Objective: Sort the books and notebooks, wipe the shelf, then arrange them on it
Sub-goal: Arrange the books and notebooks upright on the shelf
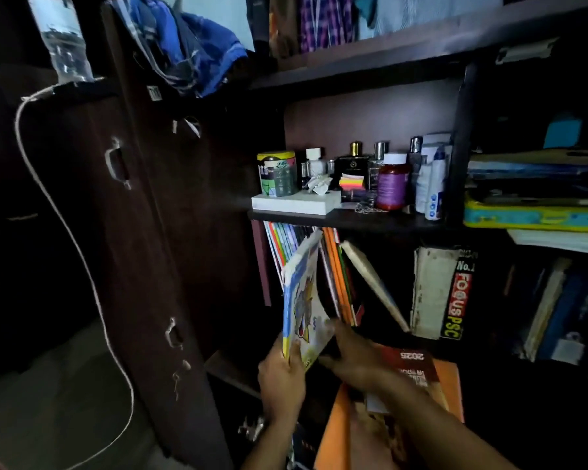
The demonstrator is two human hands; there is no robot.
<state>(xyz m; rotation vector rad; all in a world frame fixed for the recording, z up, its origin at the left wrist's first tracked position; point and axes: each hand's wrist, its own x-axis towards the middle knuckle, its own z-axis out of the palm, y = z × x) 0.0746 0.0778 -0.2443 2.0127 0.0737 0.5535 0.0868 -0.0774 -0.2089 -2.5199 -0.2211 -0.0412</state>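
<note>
Two hands at shelf, left hand (280,381) gripping notebook (302,300), right hand (350,361) beside

A dark brown wardrobe (370,86) fills the dim view. Its open door (143,232), left of the hands, bears 2 metal handles (116,162). Pale floor (48,401) lies lower left, a light wall (214,15) far above.

Two hands (280,378), one water bottle (62,39)
</note>
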